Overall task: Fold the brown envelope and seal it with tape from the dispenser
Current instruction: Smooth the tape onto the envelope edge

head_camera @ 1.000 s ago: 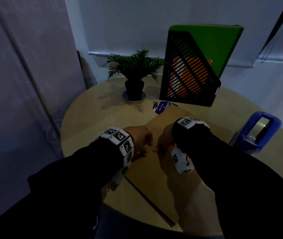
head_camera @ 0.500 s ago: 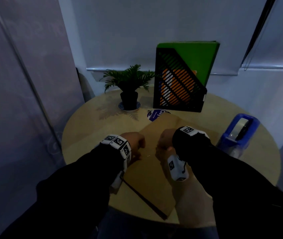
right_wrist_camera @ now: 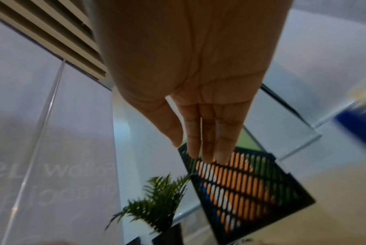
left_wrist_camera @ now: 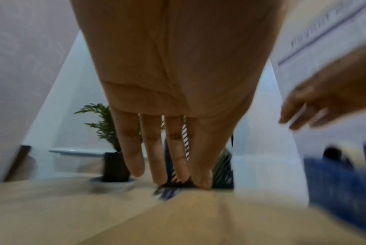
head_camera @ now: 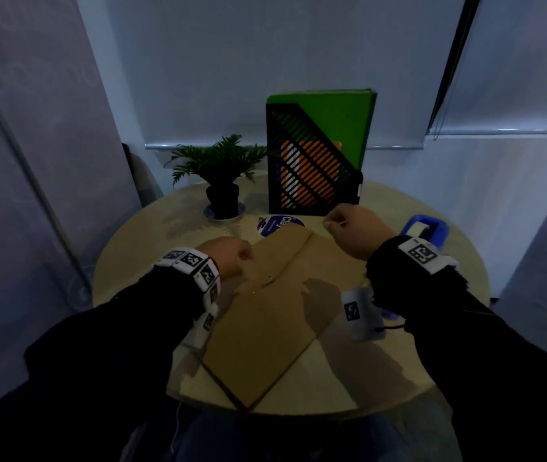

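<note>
While both hands stay unclenched | file rack (head_camera: 312, 161), plant (head_camera: 222, 168) behind envelope (head_camera: 275, 311)

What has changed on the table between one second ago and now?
The right hand left the envelope and moved up and to the right, toward the tape dispenser; its fingers are straight and hold nothing. The left hand stayed, fingertips resting on the envelope. The plant and file holder stayed put.
</note>
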Demonstrator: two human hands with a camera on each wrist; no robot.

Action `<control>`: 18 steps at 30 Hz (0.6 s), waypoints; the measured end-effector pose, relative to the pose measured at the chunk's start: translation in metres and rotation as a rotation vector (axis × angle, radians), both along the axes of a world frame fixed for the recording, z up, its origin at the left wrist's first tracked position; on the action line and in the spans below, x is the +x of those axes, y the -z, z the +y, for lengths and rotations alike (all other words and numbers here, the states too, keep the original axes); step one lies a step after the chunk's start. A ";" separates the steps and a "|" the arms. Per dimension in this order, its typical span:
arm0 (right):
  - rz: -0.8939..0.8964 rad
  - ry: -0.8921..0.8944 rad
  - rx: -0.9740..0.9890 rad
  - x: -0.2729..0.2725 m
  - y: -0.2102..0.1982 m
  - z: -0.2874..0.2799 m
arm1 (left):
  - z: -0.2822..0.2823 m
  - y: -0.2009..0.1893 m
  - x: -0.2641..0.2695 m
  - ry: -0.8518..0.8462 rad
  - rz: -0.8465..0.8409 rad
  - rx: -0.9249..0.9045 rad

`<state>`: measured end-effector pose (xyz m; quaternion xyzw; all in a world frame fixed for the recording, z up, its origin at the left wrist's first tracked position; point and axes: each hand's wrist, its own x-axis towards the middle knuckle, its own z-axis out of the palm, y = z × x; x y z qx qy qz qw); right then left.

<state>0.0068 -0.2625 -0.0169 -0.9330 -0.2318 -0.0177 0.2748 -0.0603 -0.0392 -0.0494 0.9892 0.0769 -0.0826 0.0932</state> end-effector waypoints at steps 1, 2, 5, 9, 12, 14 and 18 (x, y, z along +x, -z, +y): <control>-0.027 0.014 0.022 0.003 0.000 -0.006 | -0.005 -0.005 0.002 -0.012 -0.053 -0.053; -0.057 0.032 0.040 0.005 0.000 -0.013 | -0.012 -0.009 0.006 -0.010 -0.107 -0.105; -0.115 0.084 0.101 0.015 0.003 -0.032 | -0.036 -0.017 0.015 0.034 -0.221 -0.210; -0.135 0.166 0.213 0.026 0.009 -0.055 | -0.073 -0.021 0.028 0.103 -0.344 -0.302; -0.157 0.211 0.242 0.032 0.011 -0.070 | -0.096 -0.016 0.038 0.125 -0.361 -0.390; -0.163 0.243 0.254 0.038 0.013 -0.080 | -0.110 -0.012 0.045 0.146 -0.362 -0.433; -0.186 0.283 0.285 0.054 0.022 -0.098 | -0.137 -0.005 0.054 0.166 -0.313 -0.523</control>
